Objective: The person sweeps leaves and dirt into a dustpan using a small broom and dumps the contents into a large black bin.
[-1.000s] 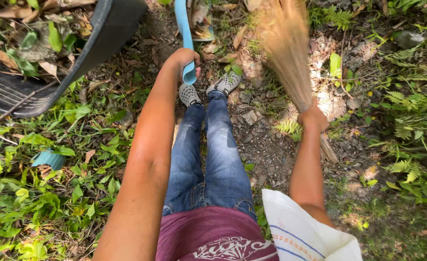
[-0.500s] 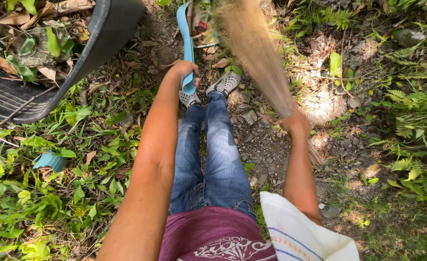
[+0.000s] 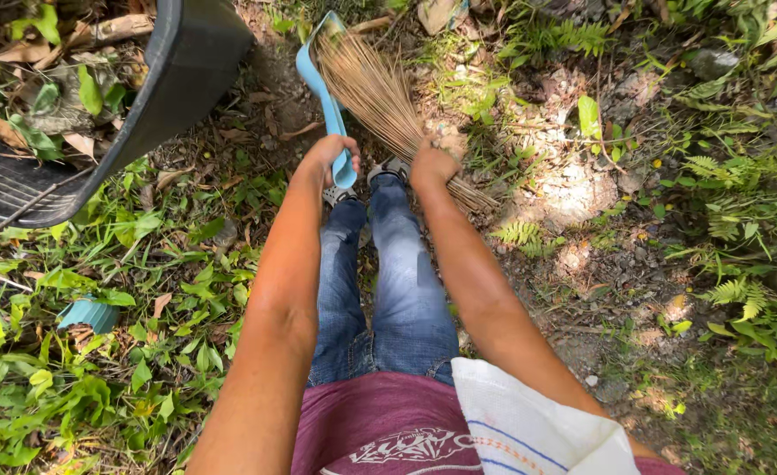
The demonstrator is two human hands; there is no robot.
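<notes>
My left hand [image 3: 329,157] grips the handle of a light blue dustpan [image 3: 320,84] that reaches forward to the ground ahead of my feet. My right hand [image 3: 431,164] is closed around a bundle of thin brown broom sticks [image 3: 378,92]. The broom's bristles fan out toward the dustpan's far end and lie against it. Both hands are close together, just above my grey shoes [image 3: 395,167] and blue jeans [image 3: 388,281].
A black plastic bin [image 3: 164,84] filled with dry leaves lies tilted at the upper left. A small teal object [image 3: 89,313] sits in the weeds at left. Bare dirt and stones lie ahead and to the right, with ferns beyond. A white striped cloth [image 3: 529,431] hangs at my right hip.
My right hand has swung the broom from the right side leftward, until its bristles meet the dustpan. My left hand has kept hold of the dustpan handle.
</notes>
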